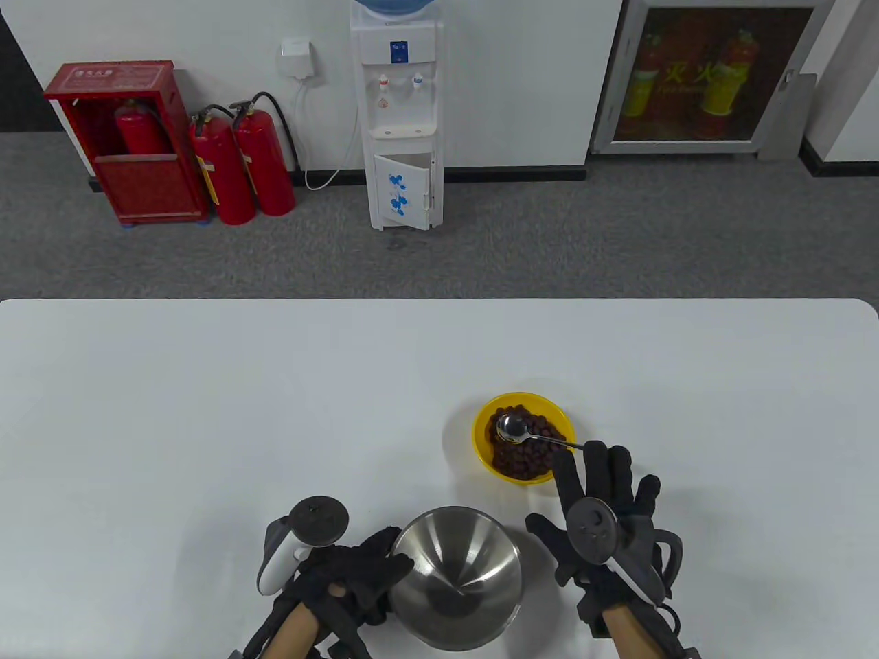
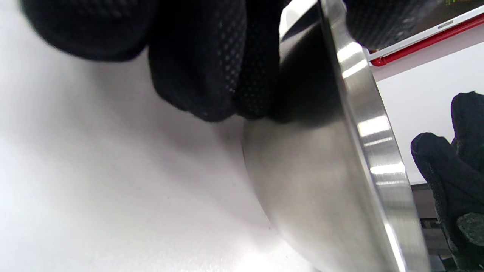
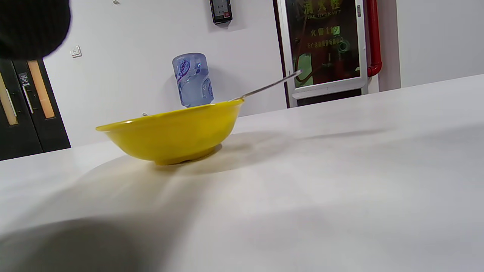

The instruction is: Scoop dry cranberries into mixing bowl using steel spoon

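Observation:
A yellow bowl (image 1: 479,446) of dry cranberries (image 1: 530,458) stands on the white table. The steel spoon (image 1: 512,427) lies in it, its handle over the right rim. My right hand (image 1: 596,480) is open with fingers spread just right of the handle's end. In the right wrist view the handle (image 3: 269,85) sticks out free above the yellow bowl (image 3: 170,132). The steel mixing bowl (image 1: 496,550) stands at the front, with nothing showing inside. My left hand (image 1: 393,557) grips its left rim. In the left wrist view the fingers (image 2: 196,75) press on the bowl's outer wall (image 2: 321,181).
The white table (image 1: 206,412) stretches wide to the left and behind the bowls. Beyond its far edge are grey floor, a water dispenser (image 1: 402,117) and red fire extinguishers (image 1: 240,165).

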The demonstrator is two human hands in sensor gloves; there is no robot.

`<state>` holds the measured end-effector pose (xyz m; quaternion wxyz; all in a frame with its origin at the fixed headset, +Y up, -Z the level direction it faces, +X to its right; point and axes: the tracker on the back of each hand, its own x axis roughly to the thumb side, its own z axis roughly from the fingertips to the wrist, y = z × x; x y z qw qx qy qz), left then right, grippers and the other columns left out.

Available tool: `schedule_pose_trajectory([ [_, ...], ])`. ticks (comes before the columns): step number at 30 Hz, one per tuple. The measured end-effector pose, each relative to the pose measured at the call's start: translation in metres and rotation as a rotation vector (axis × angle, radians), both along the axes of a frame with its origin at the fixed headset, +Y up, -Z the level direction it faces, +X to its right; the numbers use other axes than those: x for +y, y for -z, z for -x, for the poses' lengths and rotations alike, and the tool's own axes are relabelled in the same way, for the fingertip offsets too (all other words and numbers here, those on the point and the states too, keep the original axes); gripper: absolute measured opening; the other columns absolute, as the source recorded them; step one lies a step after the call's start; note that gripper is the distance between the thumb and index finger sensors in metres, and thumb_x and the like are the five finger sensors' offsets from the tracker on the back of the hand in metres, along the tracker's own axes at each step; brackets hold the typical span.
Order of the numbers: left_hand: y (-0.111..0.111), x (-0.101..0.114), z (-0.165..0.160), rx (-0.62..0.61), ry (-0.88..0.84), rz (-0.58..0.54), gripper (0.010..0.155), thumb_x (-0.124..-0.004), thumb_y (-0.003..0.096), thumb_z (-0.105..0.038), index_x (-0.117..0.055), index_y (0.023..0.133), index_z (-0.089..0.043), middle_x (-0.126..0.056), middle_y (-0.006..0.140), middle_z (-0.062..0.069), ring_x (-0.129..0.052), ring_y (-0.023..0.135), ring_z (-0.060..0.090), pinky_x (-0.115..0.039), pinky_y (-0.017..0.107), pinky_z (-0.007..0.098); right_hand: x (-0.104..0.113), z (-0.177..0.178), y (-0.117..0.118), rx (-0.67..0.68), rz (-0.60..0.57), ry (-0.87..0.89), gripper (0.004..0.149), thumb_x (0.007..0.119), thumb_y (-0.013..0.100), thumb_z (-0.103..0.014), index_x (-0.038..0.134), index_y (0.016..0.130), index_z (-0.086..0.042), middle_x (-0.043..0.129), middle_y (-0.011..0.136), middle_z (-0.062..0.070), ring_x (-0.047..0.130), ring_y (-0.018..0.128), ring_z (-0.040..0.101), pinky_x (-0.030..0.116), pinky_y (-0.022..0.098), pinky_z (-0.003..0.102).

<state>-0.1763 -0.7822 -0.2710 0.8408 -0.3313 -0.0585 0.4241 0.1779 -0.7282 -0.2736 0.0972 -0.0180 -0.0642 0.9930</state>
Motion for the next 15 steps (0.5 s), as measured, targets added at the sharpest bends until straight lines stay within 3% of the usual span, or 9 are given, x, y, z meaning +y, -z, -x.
schedule_pose_trajectory([
  [5,0.006,0.017,0.019,0.114,0.084,-0.165,0.079,-0.066,0.0471,-0.064,-0.029,0.109,-0.030,-0.081,0.094,0.013,-0.094,0.070,0.031,-0.077,0.052,0.051,0.000,-0.001,0.000,-0.006,0.002,0.003,0.090,0.069,0.036,-0.076,0.016,0.104,-0.048,-0.005,0.111,-0.006,0.001,0.108,0.030,0.009,0.071,0.070],
  [7,0.009,0.023,0.027,0.156,0.183,-0.273,0.077,-0.066,0.0466,-0.063,-0.028,0.109,-0.036,-0.067,0.108,0.011,-0.080,0.089,0.035,-0.069,0.062,0.057,0.000,-0.001,0.000,-0.007,0.001,0.003,0.090,0.069,0.037,-0.076,0.016,0.104,-0.048,-0.005,0.111,-0.006,0.001,0.108,0.030,0.009,0.071,0.070],
  [12,0.011,0.032,0.042,0.197,0.630,-0.594,0.075,-0.064,0.0447,-0.064,-0.029,0.107,-0.044,-0.037,0.120,0.001,-0.045,0.112,0.034,-0.044,0.075,0.066,0.000,-0.002,0.000,-0.012,-0.018,0.013,0.088,0.069,0.038,-0.074,0.018,0.104,-0.047,-0.003,0.112,-0.005,0.004,0.108,0.030,0.011,0.071,0.070],
  [15,0.012,0.030,0.043,0.160,0.870,-0.670,0.075,-0.062,0.0446,-0.066,-0.021,0.106,-0.050,-0.013,0.121,-0.005,-0.018,0.117,0.029,-0.022,0.076,0.069,-0.001,-0.003,0.000,-0.036,-0.040,0.016,0.085,0.070,0.041,-0.070,0.021,0.105,-0.044,0.002,0.113,-0.004,0.007,0.109,0.031,0.013,0.071,0.070],
])
